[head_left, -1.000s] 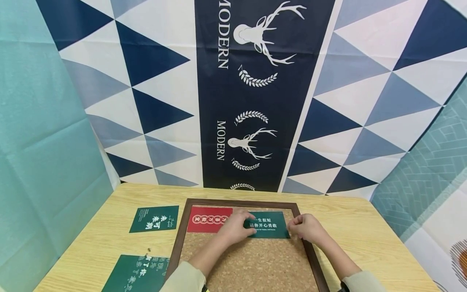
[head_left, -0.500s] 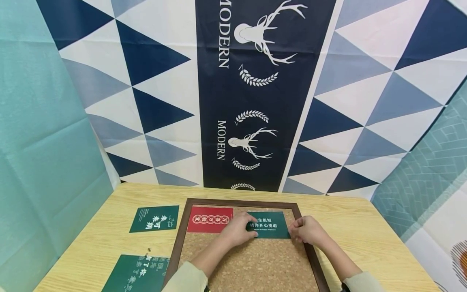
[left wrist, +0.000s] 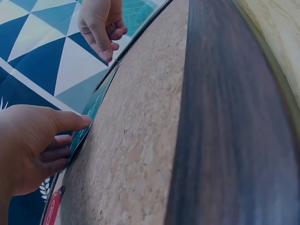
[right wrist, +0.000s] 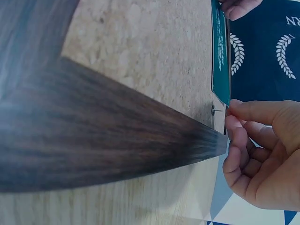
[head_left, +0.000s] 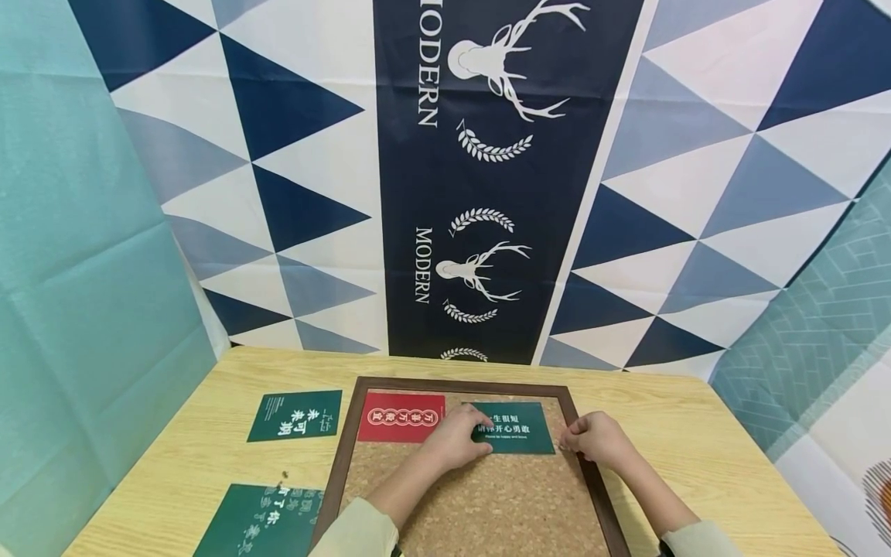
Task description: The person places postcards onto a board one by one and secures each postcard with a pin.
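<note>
Left grip spread on card, right grip curled, hold unclear, right-wrist view revealing pin

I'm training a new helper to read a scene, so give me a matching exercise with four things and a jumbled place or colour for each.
Things:
1. Red card
2. Left hand
3. Right hand
4. Frame

Places and colours:
A. Dark brown
B. At the right side of the corkboard
C. In the board's upper left corner
D. At the left end of the green card that lies on the board

Right pairs: 1-C, 2-D, 3-B, 4-A
</note>
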The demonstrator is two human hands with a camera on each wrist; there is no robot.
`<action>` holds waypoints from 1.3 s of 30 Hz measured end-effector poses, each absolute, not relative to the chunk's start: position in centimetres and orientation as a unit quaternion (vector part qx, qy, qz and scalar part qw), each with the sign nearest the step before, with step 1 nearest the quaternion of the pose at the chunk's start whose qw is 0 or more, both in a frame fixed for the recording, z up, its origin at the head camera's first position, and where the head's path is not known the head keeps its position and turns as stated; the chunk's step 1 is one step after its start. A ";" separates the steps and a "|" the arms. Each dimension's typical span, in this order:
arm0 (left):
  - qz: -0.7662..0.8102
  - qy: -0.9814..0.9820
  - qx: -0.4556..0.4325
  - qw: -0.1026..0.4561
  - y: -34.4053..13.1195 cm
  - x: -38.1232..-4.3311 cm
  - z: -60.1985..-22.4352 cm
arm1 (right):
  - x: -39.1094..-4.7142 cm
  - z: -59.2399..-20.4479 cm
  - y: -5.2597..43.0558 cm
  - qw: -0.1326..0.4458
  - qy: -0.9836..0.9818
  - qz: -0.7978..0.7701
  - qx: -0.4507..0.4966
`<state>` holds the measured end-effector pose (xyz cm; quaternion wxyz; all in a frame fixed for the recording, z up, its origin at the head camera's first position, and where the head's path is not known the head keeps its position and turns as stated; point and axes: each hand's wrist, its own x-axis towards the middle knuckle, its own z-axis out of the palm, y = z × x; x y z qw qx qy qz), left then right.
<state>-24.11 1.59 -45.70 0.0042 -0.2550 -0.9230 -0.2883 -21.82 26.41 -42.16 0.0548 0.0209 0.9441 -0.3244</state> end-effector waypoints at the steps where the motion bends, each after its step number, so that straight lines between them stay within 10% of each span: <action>1: -0.286 -0.924 -0.255 0.004 1.6 -24.1 -45.7 | -21.8 -42.2 26.4 0.055 0.945 -0.321 0.022; 39: -0.269 -0.926 -0.266 0.009 1.6 -24.1 -45.7 | -21.8 -43.3 23.8 0.032 0.949 -0.312 -0.020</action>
